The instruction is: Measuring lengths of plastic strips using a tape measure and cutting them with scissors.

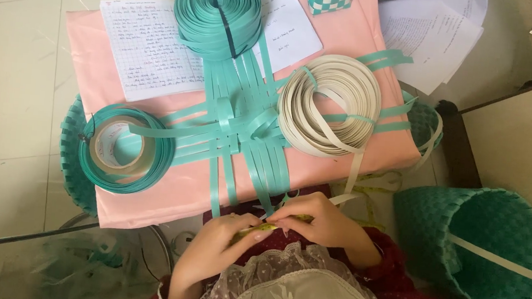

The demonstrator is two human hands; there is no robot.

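**Both hands pinched on a yellow-green strip at the table's near edge**

Your left hand (220,232) and right hand (317,221) meet at 6 o'clock, each grip closed on a thin yellow-green strip (258,227) held between the fingertips. Just beyond them, the half-woven teal strip mat (242,125) lies on the pink table (172,192). A white strip coil (331,104) sits at 2 o'clock of the mat, a teal coil (217,14) at 12 o'clock, another teal coil (126,149) at 9 o'clock. A finished teal basket (482,245) lies on the floor at 4 o'clock.
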